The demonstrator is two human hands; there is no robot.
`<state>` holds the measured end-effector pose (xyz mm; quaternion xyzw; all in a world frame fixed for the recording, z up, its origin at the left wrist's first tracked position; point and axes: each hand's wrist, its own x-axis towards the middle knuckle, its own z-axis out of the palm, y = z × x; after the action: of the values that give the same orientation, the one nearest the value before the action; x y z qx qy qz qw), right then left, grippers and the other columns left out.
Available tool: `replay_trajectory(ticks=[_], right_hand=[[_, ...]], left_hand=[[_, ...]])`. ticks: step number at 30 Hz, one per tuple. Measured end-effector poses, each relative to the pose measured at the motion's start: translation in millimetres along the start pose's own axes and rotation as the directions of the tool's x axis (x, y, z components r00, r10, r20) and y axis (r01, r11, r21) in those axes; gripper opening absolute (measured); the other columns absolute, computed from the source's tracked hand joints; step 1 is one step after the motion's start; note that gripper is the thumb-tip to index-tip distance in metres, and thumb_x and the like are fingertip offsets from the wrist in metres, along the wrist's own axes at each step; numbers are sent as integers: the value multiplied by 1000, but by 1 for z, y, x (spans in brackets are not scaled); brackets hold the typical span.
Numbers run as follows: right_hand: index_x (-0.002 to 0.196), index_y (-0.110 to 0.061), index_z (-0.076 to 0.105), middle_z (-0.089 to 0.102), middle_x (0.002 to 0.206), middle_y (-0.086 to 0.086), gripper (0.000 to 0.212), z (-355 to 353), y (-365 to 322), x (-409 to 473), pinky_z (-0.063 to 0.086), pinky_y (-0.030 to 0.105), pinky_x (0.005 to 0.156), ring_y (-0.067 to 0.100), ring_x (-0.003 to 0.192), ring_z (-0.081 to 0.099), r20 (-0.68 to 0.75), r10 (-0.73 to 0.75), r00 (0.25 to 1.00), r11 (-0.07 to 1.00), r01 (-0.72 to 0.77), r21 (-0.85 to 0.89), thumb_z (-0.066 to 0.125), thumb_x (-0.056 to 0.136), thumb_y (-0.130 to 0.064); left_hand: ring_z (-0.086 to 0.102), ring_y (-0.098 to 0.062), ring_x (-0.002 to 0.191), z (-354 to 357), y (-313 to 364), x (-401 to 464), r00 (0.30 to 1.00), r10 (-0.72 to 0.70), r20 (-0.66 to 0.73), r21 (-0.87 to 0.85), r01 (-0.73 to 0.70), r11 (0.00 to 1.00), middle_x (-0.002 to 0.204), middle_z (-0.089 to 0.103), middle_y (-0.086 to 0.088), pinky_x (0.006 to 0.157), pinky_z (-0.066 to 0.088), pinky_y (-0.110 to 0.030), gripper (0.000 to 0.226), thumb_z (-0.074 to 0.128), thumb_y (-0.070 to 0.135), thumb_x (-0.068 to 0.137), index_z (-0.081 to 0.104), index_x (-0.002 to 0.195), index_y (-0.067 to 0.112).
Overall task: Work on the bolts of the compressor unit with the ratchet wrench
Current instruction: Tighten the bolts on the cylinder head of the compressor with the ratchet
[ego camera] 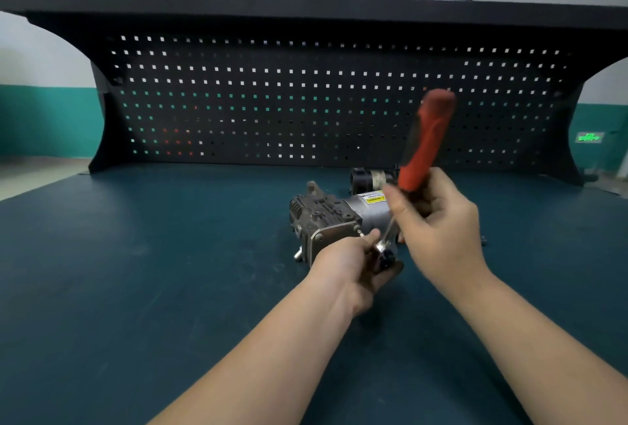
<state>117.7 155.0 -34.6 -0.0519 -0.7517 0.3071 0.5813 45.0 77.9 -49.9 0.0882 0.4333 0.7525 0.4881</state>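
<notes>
Compressor unit (339, 217) lying on its side near the middle of the green bench top (136, 271), long axis running from the dark finned head at left to the silver motor barrel with yellow label at right; the near flange plate with its corner bolts (357, 229) facing the person. Ratchet wrench (421, 149) held in the right hand (438, 220), fingers curled round the lower end of the red handle, handle rising up and slightly right, blurred. Chrome shank running down and left from that grip to the wrench head (380, 248), just right of the flange and below the near bolt. Left hand (353, 265) at the wrench head, fingers curled about the socket end; exact pinch hidden. Left hand nearer the bolt; right hand above and to the right. Judged: socket not yet seated. Next move calls for carrying the head up and left onto the bolt, drive axis in line with the bolt. Risk: skewed seating, slipping off.
</notes>
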Motion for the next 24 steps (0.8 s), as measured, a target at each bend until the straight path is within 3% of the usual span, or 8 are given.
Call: replay_trajectory(ticks=[3, 6, 9, 11, 14, 17, 20, 24], right_hand=[[78, -38, 50, 56, 63, -5, 14, 0, 0, -3, 45, 28, 51, 13, 50, 53, 21, -44, 999, 997, 45, -64, 60, 84, -46], [73, -25, 49, 51, 48, -5, 22, -6, 12, 6, 39, 23, 39, 10, 37, 51, -155, 326, 933, 944, -329, 3, 59, 91, -34], [75, -13, 48, 49, 44, 1, 21, -5, 30, 5, 26, 13, 28, 3, 26, 42, -78, 841, 535, 520, -762, 386, 53, 95, -14], [75, -11, 47, 50, 47, 4, 22, -5, 33, 3, 23, 12, 27, 2, 25, 40, 23, 919, 393, 331, -803, 496, 51, 97, -10], [76, -14, 51, 49, 56, 8, 21, -7, 24, 7, 26, 14, 31, 6, 29, 41, -65, 733, 677, 644, -660, 387, 58, 95, -18], [73, -27, 57, 53, 52, -4, 18, -10, 1, 6, 34, 16, 36, 7, 33, 45, 13, 253, 967, 933, -247, 261, 68, 87, -24], [80, -31, 57, 56, 61, -15, 11, -5, -12, -4, 42, 16, 46, 5, 43, 52, 190, -26, 981, 992, 2, 125, 68, 80, -35], [75, -33, 53, 52, 54, -13, 17, -4, -1, 1, 38, 25, 45, 10, 42, 47, -20, 182, 983, 982, -181, 59, 62, 90, -32]], left_hand=[[57, -26, 85, -3, 1, 1, 1000, -14, 0, 11, 14, 1000, 94, 58, -15, 61, 58, -39, 12, 53, 3, 93, 61, 101, -1], [56, -23, 71, -2, 0, 0, 1000, -30, -3, -1, 30, 1000, 77, 58, -14, 65, 54, -40, 12, 54, 5, 93, 56, 82, 1], [56, -21, 68, 0, -1, 2, 999, -32, -12, -3, 32, 999, 75, 59, -13, 73, 51, -40, 13, 54, 6, 94, 55, 81, 1], [58, -21, 68, 0, -3, 3, 999, -15, -32, 12, 15, 1000, 76, 59, -12, 68, 52, -38, 11, 53, 6, 94, 55, 84, 2], [59, -21, 67, 1, -5, 3, 999, 11, -36, 32, -10, 999, 80, 60, -13, 57, 56, -35, 6, 56, 6, 92, 56, 87, 3], [57, -21, 69, 1, -4, 3, 1000, 28, -13, 47, -27, 999, 82, 60, -13, 55, 58, -31, 7, 61, 9, 90, 61, 90, 1], [56, -24, 88, -1, -3, 3, 1000, 25, 5, 61, -26, 998, 97, 60, -13, 70, 57, -34, 21, 54, 5, 93, 63, 110, -1], [58, -23, 68, -2, -2, 1, 1000, -6, 0, 67, 6, 998, 77, 59, -13, 58, 57, -37, 9, 55, 5, 93, 59, 86, 0]])
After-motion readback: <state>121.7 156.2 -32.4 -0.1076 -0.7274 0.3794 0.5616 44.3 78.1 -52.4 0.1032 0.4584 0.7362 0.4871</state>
